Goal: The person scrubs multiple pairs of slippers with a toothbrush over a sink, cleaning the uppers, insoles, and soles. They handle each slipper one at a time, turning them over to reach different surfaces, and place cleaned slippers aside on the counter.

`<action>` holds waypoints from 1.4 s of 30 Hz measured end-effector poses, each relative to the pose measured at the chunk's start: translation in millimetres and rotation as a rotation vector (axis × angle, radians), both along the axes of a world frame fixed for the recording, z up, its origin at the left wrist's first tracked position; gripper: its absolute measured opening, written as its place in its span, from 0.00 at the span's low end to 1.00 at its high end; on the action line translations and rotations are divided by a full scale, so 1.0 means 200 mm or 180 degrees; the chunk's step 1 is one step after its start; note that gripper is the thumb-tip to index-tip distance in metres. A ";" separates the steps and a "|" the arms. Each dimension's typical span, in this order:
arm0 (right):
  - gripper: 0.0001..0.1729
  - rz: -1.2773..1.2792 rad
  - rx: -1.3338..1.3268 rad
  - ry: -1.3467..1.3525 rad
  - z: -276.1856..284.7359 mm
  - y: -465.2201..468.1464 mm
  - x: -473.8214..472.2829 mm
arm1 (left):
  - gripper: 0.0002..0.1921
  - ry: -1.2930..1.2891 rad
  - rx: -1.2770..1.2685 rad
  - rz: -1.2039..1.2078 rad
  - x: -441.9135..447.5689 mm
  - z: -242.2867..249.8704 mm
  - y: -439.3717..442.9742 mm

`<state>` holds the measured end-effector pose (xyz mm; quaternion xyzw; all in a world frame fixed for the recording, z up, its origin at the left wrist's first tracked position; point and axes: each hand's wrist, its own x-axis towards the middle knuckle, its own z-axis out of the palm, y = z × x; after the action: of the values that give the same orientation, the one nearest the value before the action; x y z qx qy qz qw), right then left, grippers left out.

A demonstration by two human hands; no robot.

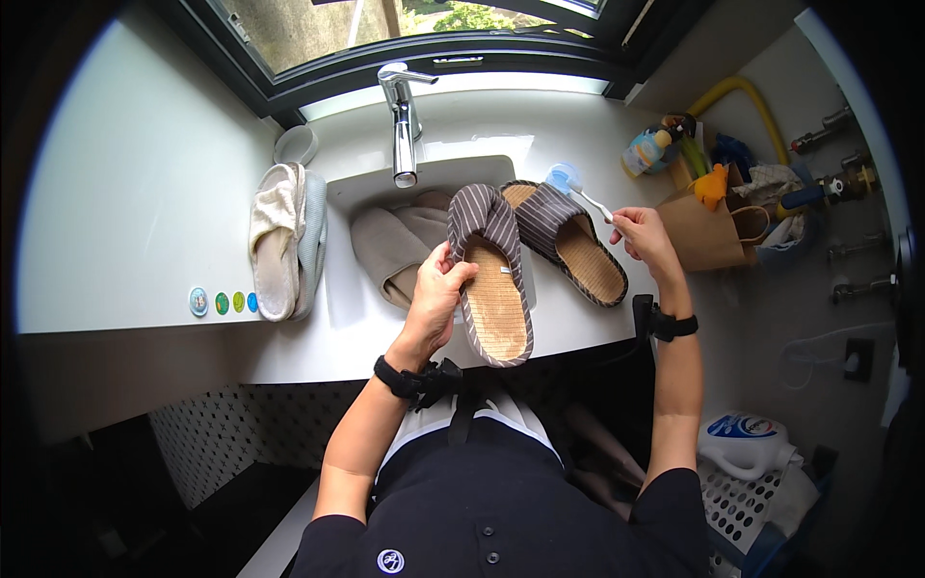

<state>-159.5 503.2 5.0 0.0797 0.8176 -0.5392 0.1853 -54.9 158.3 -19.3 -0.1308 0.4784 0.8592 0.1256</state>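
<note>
My left hand (436, 296) grips a striped grey slipper (497, 289) with a woven straw insole, holding it by the side over the front of the sink (340, 289). In my right hand (643, 235) is a white toothbrush (597, 203); its head reaches a small clear blue cup (561, 177) on the counter. The matching striped slipper (567, 238) lies on the counter between the held slipper and my right hand. Plain grey-brown slippers (394, 249) rest inside the sink, partly hidden by the held one.
A chrome faucet (402, 130) stands behind the sink. Cream and pale blue slippers (278, 246) lean against the left cabinet wall. At the right are a bottle (645, 153), a brown paper bag (697, 231), a yellow hose (751, 97) and pipe valves (831, 184). A detergent jug (748, 441) sits lower right.
</note>
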 end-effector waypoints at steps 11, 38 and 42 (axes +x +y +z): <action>0.13 -0.0431 -0.0261 0.0493 0.06 -0.05 0.21 | 0.23 0.0097 0.0033 0.0046 0.02 -0.02 0.01; 0.14 0.1046 0.0155 0.1800 -0.28 -1.09 0.60 | 0.23 0.0508 -0.4899 0.0242 0.59 -0.12 -0.77; 0.21 0.1505 0.1533 0.2305 -0.31 -1.16 0.66 | 0.33 0.0252 -0.4697 0.0677 0.62 -0.11 -0.59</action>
<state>-28.3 271.0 -56.8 -0.2599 0.9266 -0.2712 -0.0171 69.6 39.3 -41.0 -0.1957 0.9197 0.3266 -0.0960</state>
